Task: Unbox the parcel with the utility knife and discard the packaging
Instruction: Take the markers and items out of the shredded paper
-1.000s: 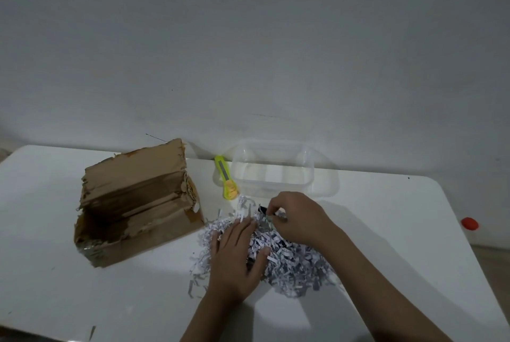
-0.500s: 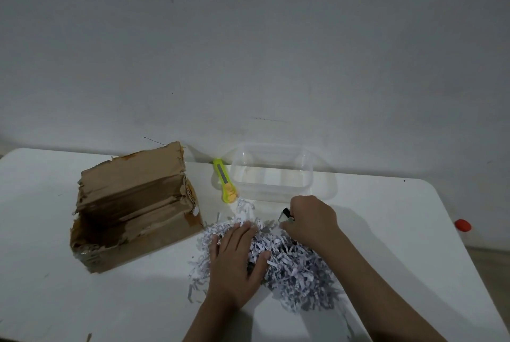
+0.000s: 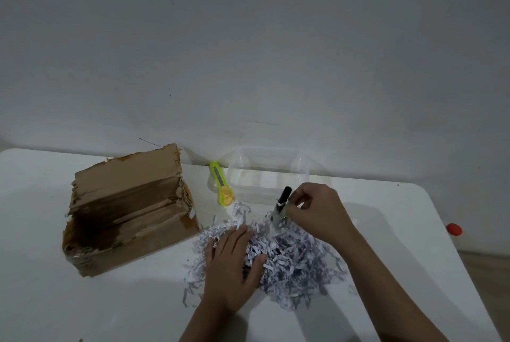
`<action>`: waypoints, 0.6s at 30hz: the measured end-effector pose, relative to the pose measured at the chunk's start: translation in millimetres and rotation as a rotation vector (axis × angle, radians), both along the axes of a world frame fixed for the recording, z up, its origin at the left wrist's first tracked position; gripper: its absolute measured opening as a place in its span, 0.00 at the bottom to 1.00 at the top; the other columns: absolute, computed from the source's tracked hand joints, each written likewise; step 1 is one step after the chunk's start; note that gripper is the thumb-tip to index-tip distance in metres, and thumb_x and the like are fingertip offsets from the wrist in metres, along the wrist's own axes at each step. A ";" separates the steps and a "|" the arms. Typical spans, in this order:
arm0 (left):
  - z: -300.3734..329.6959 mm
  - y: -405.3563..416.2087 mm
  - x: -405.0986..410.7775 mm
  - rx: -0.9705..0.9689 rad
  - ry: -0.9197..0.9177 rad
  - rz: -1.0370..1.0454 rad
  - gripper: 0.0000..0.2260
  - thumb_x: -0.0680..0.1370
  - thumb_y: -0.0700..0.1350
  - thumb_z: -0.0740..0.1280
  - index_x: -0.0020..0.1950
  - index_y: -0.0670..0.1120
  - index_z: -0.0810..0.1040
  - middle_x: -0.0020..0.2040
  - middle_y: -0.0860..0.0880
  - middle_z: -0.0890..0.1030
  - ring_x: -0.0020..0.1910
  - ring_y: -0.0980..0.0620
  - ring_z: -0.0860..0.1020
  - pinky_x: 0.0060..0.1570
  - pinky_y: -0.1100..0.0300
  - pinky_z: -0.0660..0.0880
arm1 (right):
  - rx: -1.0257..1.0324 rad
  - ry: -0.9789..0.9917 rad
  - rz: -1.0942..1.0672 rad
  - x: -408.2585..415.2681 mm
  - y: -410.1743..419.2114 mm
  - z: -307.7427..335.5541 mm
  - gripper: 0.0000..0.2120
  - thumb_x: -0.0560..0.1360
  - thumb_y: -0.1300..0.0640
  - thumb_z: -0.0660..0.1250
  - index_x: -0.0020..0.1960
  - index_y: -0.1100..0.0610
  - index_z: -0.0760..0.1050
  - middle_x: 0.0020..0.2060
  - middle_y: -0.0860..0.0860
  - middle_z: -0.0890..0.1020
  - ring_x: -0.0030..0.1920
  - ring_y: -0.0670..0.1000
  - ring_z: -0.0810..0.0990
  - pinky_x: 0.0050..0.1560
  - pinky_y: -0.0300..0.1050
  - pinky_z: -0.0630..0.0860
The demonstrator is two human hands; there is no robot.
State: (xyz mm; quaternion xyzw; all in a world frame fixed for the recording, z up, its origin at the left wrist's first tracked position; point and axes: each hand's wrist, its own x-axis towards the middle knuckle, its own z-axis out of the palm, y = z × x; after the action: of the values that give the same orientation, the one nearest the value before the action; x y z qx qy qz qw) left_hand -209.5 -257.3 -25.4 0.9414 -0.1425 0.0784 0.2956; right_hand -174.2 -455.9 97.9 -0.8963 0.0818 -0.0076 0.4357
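Lifting clear of the shredded paper (image 3: 289, 259), the right hand (image 3: 317, 212) now pinches a small dark-capped bottle (image 3: 280, 207) that was buried a second ago. Left hand (image 3: 231, 261) stays flat, fingers spread, on the heap. Box (image 3: 127, 220) lies open; knife (image 3: 222, 187) rests on the table (image 3: 400, 231). Contents seem recovered; discarding remains.
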 end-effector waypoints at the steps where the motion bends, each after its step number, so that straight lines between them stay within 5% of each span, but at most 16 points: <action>1: 0.0 0.1 -0.2 0.001 0.004 0.000 0.25 0.77 0.66 0.51 0.66 0.56 0.72 0.67 0.58 0.72 0.69 0.54 0.67 0.68 0.42 0.57 | 0.072 -0.008 -0.021 0.9 -1.6 0.1 0.01 0.67 0.59 0.71 0.39 0.55 0.80 0.32 0.45 0.81 0.29 0.40 0.77 0.29 0.30 0.71; 7: 0.8 0.4 -1.4 0.007 0.019 0.000 0.25 0.76 0.67 0.50 0.68 0.57 0.70 0.68 0.59 0.70 0.70 0.56 0.65 0.70 0.46 0.51 | 0.271 0.017 -0.030 1.1 -5.7 0.4 0.06 0.72 0.64 0.68 0.41 0.55 0.81 0.30 0.50 0.81 0.23 0.39 0.73 0.27 0.30 0.68; 12: 2.5 -0.6 -2.2 -0.006 0.042 -0.001 0.25 0.76 0.67 0.50 0.67 0.58 0.70 0.67 0.58 0.71 0.70 0.55 0.66 0.70 0.49 0.49 | 0.330 -0.027 -0.042 -1.9 -5.8 5.8 0.10 0.72 0.65 0.68 0.38 0.51 0.80 0.34 0.49 0.84 0.32 0.45 0.80 0.35 0.36 0.74; 18: 26.8 1.2 -1.9 -0.137 0.162 -0.028 0.27 0.72 0.70 0.54 0.69 0.69 0.56 0.70 0.63 0.63 0.71 0.61 0.57 0.71 0.45 0.43 | 0.366 -0.077 0.016 -6.0 -7.9 16.3 0.08 0.72 0.65 0.69 0.48 0.54 0.81 0.32 0.52 0.82 0.34 0.51 0.77 0.39 0.44 0.75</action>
State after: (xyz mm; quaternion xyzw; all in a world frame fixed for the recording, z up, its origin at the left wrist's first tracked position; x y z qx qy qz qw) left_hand -211.4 -256.1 1.5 0.9201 -0.1257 0.0072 0.3710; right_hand -180.1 -463.8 114.2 -0.8019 0.0579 -0.0233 0.5942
